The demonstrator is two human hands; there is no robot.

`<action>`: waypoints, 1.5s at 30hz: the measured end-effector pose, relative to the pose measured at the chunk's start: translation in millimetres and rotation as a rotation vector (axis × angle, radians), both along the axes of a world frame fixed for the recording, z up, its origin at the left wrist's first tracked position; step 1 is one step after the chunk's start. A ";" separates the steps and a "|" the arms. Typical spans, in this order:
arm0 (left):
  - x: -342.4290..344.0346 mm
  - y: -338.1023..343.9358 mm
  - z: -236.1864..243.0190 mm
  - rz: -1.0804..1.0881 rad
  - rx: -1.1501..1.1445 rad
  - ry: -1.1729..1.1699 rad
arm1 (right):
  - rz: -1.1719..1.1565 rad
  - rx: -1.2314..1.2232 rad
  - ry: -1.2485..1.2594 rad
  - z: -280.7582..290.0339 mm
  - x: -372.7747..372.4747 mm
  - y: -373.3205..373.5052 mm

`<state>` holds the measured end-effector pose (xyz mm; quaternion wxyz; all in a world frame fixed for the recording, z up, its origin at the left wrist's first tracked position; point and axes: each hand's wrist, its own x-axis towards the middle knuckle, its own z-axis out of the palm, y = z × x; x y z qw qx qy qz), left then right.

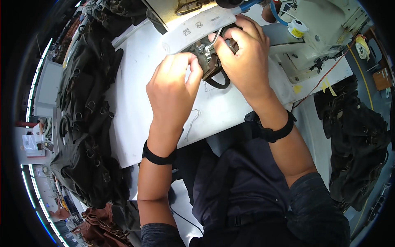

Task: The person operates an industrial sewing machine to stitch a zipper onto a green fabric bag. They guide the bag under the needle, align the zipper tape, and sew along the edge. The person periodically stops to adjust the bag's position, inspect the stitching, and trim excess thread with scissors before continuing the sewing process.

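A white sewing machine head [193, 25] stands at the top, its metal presser foot [201, 48] between my hands. Under it lies a dark piece with a brown zipper-like strip [213, 64] and a black loop [220, 84] hanging toward me. My right hand [247, 61] is curled around the far right part of this piece, thumb beside a bent metal bar. My left hand [173, 82] is closed just left of the foot, fingertips curled down; what they pinch is hidden.
Piles of dark bags with metal rings [82, 99] line the left of the white tabletop [131, 94]. More dark bags [354, 156] hang at the right. The machine body [329, 29], blue tube [275, 12] and red cable [319, 84] are at upper right. Brown items [94, 226] lie lower left.
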<state>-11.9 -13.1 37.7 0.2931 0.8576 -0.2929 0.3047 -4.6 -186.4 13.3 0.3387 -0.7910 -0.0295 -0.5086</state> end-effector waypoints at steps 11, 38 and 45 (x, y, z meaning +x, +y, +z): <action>18.1 37.5 13.5 -0.649 -1.110 1.327 | -0.012 -0.012 -0.033 0.0 0.0 1.5; 63.8 20.9 3.3 -0.827 -1.230 1.294 | -0.027 -0.075 -0.023 -2.3 0.5 -0.9; 88.7 21.7 10.8 -0.430 -1.049 0.992 | -0.032 -0.073 -0.066 -4.1 1.9 1.0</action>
